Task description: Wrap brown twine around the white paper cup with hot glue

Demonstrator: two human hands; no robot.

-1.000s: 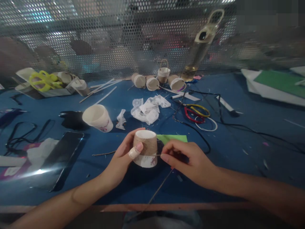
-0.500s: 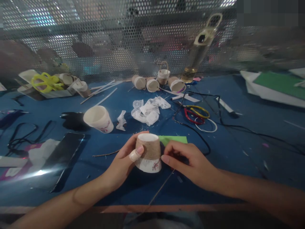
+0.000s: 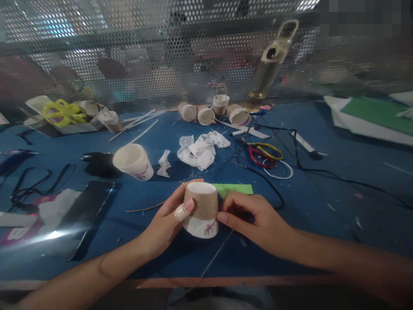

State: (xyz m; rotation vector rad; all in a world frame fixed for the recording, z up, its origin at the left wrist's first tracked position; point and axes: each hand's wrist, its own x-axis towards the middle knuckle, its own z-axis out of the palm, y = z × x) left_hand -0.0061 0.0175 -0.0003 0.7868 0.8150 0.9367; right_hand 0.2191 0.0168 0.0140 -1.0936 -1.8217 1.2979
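My left hand (image 3: 169,211) is closed around a paper cup (image 3: 203,227), its bandaged thumb pressed on the near side. The narrow end of the cup points up, with a white recessed base showing. Brown twine (image 3: 206,206) is wound round the upper part, and the white lower band has a reddish print. At the cup's right side my right hand (image 3: 248,215) has thumb and curled fingers together on the twine. A loose length of it trails from beneath this hand toward the front edge of the table. My right fingertips are partly hidden.
A plain cup (image 3: 132,161), crumpled lace (image 3: 203,148) and a phone (image 3: 92,215) lie around. Behind are several twine-wrapped cups (image 3: 205,115), a bottle (image 3: 266,71) and a mesh panel (image 3: 145,56). Scissors (image 3: 263,155) and a black cable (image 3: 297,150) lie right; yellow-handled scissors (image 3: 63,113) left.
The cup has tipped slightly and sits a little lower in the view. My right thumb has shifted slightly down and left along the cup's side. Both hands keep their hold.
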